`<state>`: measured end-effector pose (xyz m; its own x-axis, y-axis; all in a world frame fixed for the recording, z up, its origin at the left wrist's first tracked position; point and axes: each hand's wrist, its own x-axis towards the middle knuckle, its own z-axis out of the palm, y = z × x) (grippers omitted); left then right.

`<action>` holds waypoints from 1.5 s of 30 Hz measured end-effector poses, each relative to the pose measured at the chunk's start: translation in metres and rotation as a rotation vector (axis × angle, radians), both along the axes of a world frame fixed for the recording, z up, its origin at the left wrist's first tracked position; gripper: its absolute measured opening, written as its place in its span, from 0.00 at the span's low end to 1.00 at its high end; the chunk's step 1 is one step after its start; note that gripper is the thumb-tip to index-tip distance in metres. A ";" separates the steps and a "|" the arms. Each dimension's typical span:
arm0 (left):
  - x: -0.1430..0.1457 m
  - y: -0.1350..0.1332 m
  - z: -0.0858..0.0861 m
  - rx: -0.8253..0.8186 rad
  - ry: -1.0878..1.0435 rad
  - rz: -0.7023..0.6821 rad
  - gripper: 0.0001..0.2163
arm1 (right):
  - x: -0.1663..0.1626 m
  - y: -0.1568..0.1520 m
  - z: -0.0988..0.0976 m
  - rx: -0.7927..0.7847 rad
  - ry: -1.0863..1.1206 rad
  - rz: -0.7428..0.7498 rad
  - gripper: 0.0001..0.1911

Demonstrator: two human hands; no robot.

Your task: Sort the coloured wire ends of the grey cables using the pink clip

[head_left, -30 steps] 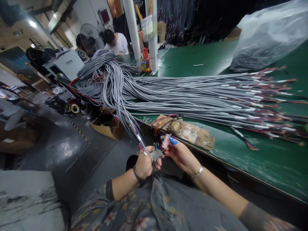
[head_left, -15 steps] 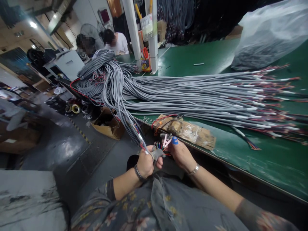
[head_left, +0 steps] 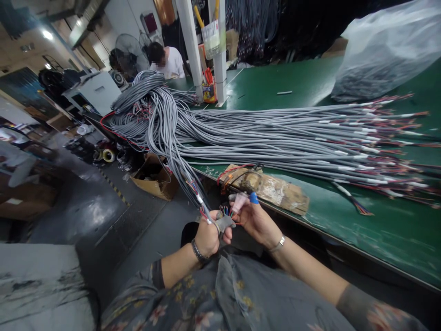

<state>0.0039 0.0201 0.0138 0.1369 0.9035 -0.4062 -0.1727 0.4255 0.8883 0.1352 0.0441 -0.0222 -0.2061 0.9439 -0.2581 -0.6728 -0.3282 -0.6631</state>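
Note:
My left hand (head_left: 207, 235) is closed round the end of a grey cable (head_left: 186, 184) that hangs down from the bench, its thumb in a grey finger cot. Thin coloured wires (head_left: 225, 211) fan out of the cable end just above the fist. My right hand (head_left: 257, 220) sits right beside it, fingertips in pink and blue cots pinched on those coloured wires. Both hands are over my lap, in front of the bench edge.
A big bundle of grey cables (head_left: 262, 138) with stripped coloured ends lies across the green bench (head_left: 361, 220). A worn cardboard pad (head_left: 272, 187) sits at the bench edge, a plastic bag (head_left: 382, 50) at the far right. Two people sit at the back left. A cardboard box (head_left: 153, 177) stands on the floor.
My right fingertips shifted slightly among the coloured wires, opening a little and closing again. My left hand kept its grip on the cable end.

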 end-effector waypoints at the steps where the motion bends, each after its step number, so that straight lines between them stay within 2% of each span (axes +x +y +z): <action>1: 0.000 -0.001 0.000 0.009 -0.003 0.001 0.19 | 0.001 -0.001 0.001 -0.006 0.011 0.021 0.25; 12: 0.007 -0.001 -0.001 0.074 0.010 0.097 0.18 | 0.001 -0.005 0.010 0.020 -0.050 -0.039 0.20; 20: 0.008 -0.001 -0.007 0.107 0.036 0.092 0.18 | -0.001 -0.003 0.001 0.077 -0.174 -0.096 0.26; 25: 0.007 0.000 -0.010 0.126 0.034 0.097 0.18 | -0.001 0.002 0.003 0.025 -0.050 -0.013 0.27; 29: 0.006 0.000 -0.011 0.129 0.046 0.090 0.19 | -0.004 0.004 0.003 -0.001 0.001 -0.065 0.21; 32: 0.005 0.000 -0.011 0.133 0.046 0.082 0.19 | -0.005 0.004 0.002 -0.022 0.019 -0.083 0.19; 35: 0.004 -0.002 -0.012 0.132 0.053 0.081 0.19 | -0.002 0.000 0.000 -0.026 0.057 -0.014 0.23; 40: -0.001 -0.005 -0.019 0.153 0.049 0.054 0.20 | 0.012 -0.008 -0.004 -0.014 0.107 0.251 0.25; 42: -0.004 -0.006 -0.020 0.160 0.051 0.016 0.20 | 0.017 -0.011 -0.004 -0.001 0.041 0.343 0.23; 45: -0.007 -0.007 -0.016 0.158 0.101 -0.081 0.21 | 0.020 -0.013 -0.001 0.040 -0.111 0.362 0.20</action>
<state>-0.0036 0.0127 -0.0020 0.1770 0.9448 -0.2759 -0.0506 0.2886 0.9561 0.1550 0.0311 -0.0231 -0.5005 0.8250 -0.2623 -0.4413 -0.5038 -0.7426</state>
